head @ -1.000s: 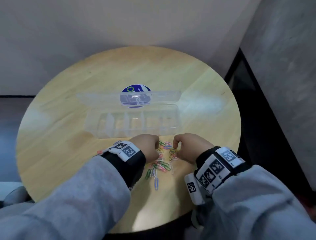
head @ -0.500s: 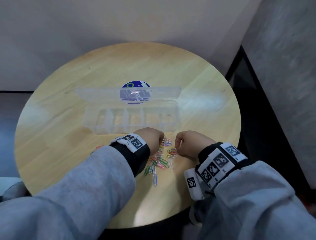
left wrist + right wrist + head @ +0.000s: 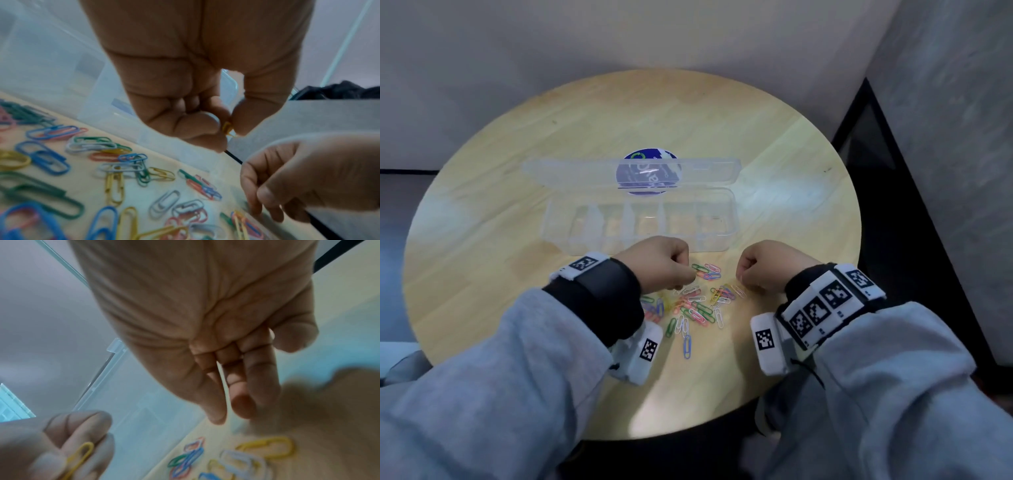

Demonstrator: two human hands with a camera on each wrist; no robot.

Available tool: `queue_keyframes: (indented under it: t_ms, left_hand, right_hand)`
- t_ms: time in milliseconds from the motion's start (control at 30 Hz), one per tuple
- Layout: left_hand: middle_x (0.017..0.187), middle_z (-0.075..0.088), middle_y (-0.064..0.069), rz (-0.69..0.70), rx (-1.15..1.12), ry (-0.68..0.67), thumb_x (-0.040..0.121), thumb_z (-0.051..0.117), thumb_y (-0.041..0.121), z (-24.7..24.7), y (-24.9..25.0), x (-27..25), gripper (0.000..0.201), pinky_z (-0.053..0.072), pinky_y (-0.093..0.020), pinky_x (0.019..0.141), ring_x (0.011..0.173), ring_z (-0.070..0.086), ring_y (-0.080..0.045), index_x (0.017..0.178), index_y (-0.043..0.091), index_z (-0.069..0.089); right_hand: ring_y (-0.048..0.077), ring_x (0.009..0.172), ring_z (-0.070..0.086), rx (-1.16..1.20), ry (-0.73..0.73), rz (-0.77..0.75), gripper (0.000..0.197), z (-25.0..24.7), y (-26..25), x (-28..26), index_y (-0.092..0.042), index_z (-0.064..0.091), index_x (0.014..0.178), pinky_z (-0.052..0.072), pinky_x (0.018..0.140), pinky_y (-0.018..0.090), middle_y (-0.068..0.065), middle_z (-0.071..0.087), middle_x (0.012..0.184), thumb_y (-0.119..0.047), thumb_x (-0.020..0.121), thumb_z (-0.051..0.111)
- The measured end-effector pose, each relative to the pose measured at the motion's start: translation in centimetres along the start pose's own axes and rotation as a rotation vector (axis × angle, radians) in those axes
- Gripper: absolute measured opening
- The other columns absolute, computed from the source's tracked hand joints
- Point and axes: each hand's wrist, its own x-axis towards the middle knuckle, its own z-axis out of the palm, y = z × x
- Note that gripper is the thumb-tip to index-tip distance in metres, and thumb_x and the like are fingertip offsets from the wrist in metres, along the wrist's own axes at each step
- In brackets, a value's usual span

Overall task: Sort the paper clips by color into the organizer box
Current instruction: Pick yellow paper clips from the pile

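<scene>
A heap of coloured paper clips point(image 3: 695, 305) lies on the round wooden table point(image 3: 500, 240), just in front of the clear organizer box point(image 3: 733, 219). The box's compartments look empty and its lid point(image 3: 571, 173) is folded back. My left hand point(image 3: 688, 275) hovers at the pile's left far edge and pinches a yellow paper clip point(image 3: 226, 128) between thumb and forefinger; the same yellow clip point(image 3: 81, 454) shows in the right wrist view. My right hand point(image 3: 743, 279) is at the pile's right edge, fingers bent down toward the clips point(image 3: 242, 224), thumb apart, holding nothing.
A blue round sticker point(image 3: 650, 171) shows through the box lid. The table's rim runs close behind my wrists. A dark gap point(image 3: 876, 240) and a grey wall stand to the right, and bare wood lies left and right of the box.
My hands have drawn apart a little over the pile, the right one shifting right. The left hand has risen slightly off the clips.
</scene>
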Motion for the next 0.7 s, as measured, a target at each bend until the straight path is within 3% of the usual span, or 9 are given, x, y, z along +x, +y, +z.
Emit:
queue_keyframes:
  t_ms: [133,200,300,400,500,600,667,700]
  left_hand:
    - [0.059,0.062,-0.004,0.001,-0.144,-0.017,0.078,0.057,-0.003,-0.1,-0.1,-0.1,0.023,0.046,-0.015,0.050,0.056,0.058,-0.014,0.064,0.013,0.049]
    - [0.062,0.060,-0.005,-0.011,-0.206,-0.038,0.080,0.052,-0.006,-0.1,-0.1,-0.2,0.021,0.044,-0.013,0.044,0.052,0.058,-0.013,0.077,0.015,0.054]
    - [0.062,0.055,-0.004,-0.076,-0.250,-0.088,0.084,0.042,-0.007,0.1,-0.1,-0.1,0.035,0.046,-0.013,0.047,0.047,0.054,-0.011,0.090,0.022,0.062]
    - [0.060,0.050,-0.006,-0.162,-0.261,-0.139,0.084,0.035,-0.008,0.7,0.3,0.0,0.037,0.039,-0.015,0.044,0.044,0.048,-0.012,0.072,0.015,0.062]
    - [0.063,0.048,-0.008,-0.207,-0.298,-0.134,0.086,0.034,-0.006,1.3,0.8,0.2,0.032,0.037,-0.013,0.037,0.049,0.046,-0.015,0.065,0.011,0.051]
    - [0.067,0.050,-0.007,-0.217,-0.254,-0.092,0.088,0.044,0.003,2.1,1.2,0.5,0.024,0.037,-0.016,0.044,0.052,0.046,-0.018,0.066,0.012,0.047]
    - [0.068,0.054,-0.004,-0.172,-0.043,-0.058,0.084,0.055,0.016,2.6,1.4,0.6,0.021,0.038,-0.021,0.054,0.058,0.047,-0.019,0.065,0.016,0.046]
    - [0.067,0.056,-0.001,-0.152,0.089,-0.036,0.081,0.060,0.022,2.9,1.5,0.6,0.023,0.038,-0.022,0.058,0.061,0.049,-0.019,0.063,0.019,0.046]
  right_hand:
    - [0.019,0.080,0.053,-0.021,-0.001,0.006,0.018,0.2,0.2,-0.2,-0.014,0.064,0.090,0.042,0.065,0.024,-0.005,0.053,0.071,-0.005,0.082,0.051]
    - [0.018,0.080,0.055,-0.059,-0.019,-0.011,0.006,0.8,-0.1,-0.3,-0.018,0.061,0.085,0.040,0.060,0.023,-0.004,0.057,0.076,-0.012,0.082,0.061]
    - [0.020,0.085,0.057,-0.182,-0.023,-0.037,0.006,1.5,-0.7,0.0,-0.016,0.061,0.089,0.035,0.055,0.022,0.003,0.063,0.092,-0.019,0.084,0.064]
    - [0.023,0.087,0.057,-0.268,-0.034,-0.056,0.011,1.9,-0.9,0.3,-0.011,0.064,0.092,0.038,0.059,0.025,0.010,0.067,0.103,-0.021,0.086,0.061]
    - [0.021,0.080,0.054,-0.254,-0.072,-0.061,0.011,1.8,-0.8,0.2,-0.013,0.062,0.082,0.039,0.060,0.024,0.007,0.066,0.088,-0.024,0.085,0.062]
    - [0.018,0.076,0.053,-0.147,-0.040,-0.035,0.014,1.1,0.0,-0.4,-0.019,0.056,0.070,0.036,0.054,0.023,-0.004,0.055,0.070,-0.019,0.083,0.063]
    - [0.019,0.079,0.054,-0.128,0.010,-0.024,0.007,0.5,0.7,-0.7,-0.013,0.063,0.081,0.037,0.056,0.023,-0.001,0.058,0.077,-0.010,0.081,0.057]
    - [0.019,0.080,0.054,-0.139,0.017,-0.016,0.013,0.4,1.0,-0.8,-0.009,0.066,0.088,0.038,0.057,0.023,0.001,0.061,0.082,-0.009,0.080,0.055]
